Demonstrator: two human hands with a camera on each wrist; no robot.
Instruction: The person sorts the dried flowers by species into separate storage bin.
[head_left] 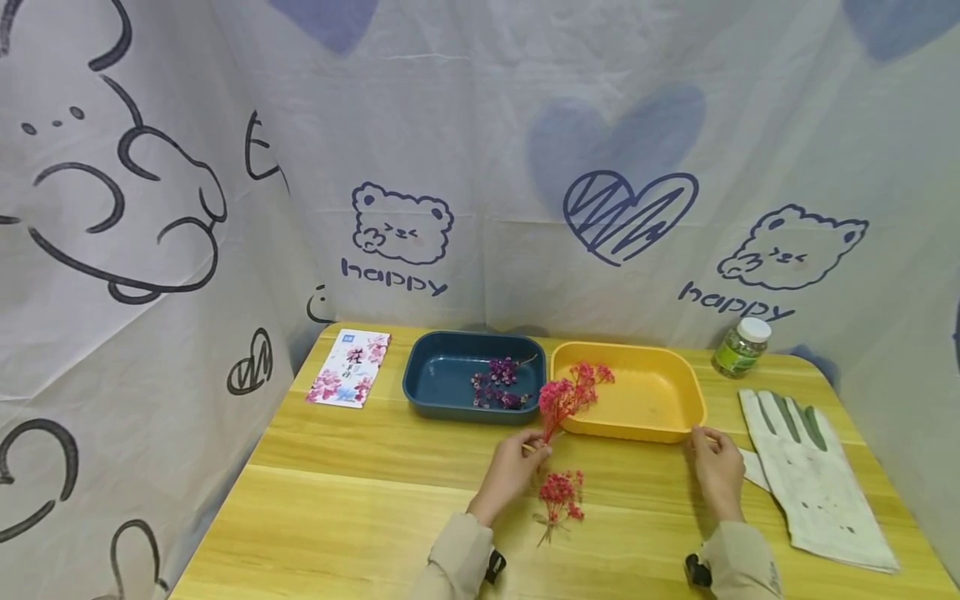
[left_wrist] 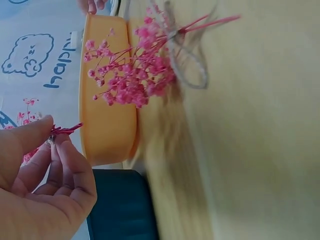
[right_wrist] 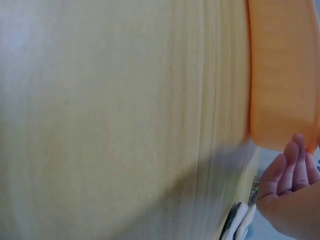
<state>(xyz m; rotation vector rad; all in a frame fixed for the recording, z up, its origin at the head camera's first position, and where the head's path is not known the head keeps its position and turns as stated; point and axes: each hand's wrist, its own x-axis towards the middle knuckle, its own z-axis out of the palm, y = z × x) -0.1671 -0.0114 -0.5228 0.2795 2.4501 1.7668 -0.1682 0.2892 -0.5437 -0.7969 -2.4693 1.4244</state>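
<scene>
My left hand (head_left: 514,471) pinches the thin stems of a bunch of pink dried flowers (head_left: 556,402) between thumb and fingertips. The flower heads lean over the near left rim of a yellow tray (head_left: 652,432). A second pink bunch (head_left: 560,492), tied with a twine bow (left_wrist: 192,67), lies on the table just below that hand. My right hand (head_left: 718,468) grips the yellow tray's near right corner; in the right wrist view its fingers (right_wrist: 295,167) lie against the corner, the thumb mostly hidden.
A dark blue tray (head_left: 442,410) with purple dried flowers (head_left: 504,372) stands left of the yellow one. Farther left lies a floral-printed packet (head_left: 348,368). White gloves (head_left: 817,492) lie at the right, with a white-lidded jar (head_left: 741,347) behind. A printed curtain (head_left: 480,150) hangs behind the table.
</scene>
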